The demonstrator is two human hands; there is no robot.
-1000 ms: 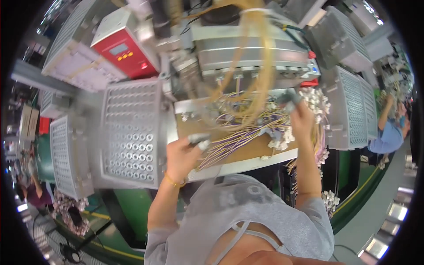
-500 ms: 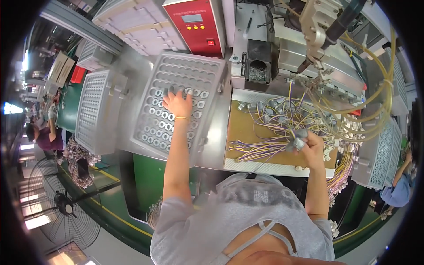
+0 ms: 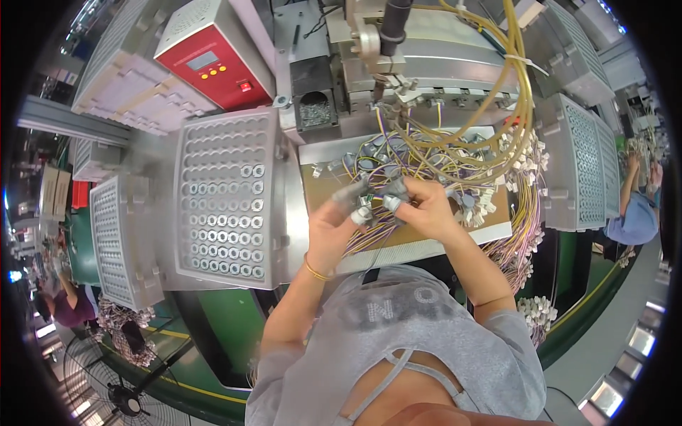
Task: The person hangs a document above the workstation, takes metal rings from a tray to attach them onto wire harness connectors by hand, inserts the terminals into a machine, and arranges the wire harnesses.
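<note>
My left hand (image 3: 334,227) and my right hand (image 3: 428,211) meet over the brown work board (image 3: 316,192), fingertips covered in grey. Between the left thumb and fingers sits a small silver metal part (image 3: 364,211); the left fingers are slightly blurred. Just beside it, my right hand pinches a second small silver round part (image 3: 391,203). A thin dark lead hangs beneath the hands. Yellow and purple wires (image 3: 369,238) with more silver parts (image 3: 383,153) lie tangled around and behind them. A grey plastic tray (image 3: 183,234), holding rows of silver round parts (image 3: 224,238), is left of my hands.
Behind the board stands a metal fixture (image 3: 455,78) with looping yellowish tubes (image 3: 522,78). A black bin (image 3: 315,96) of small bits and a red control box (image 3: 213,67) are at the back. Stacked trays (image 3: 586,167) stand right; a hanging wire bundle (image 3: 522,234) lines the board's right edge.
My left hand has left the parts tray and come right to meet my right hand over the board, now with a silver part. The whole view has shifted to the right.
</note>
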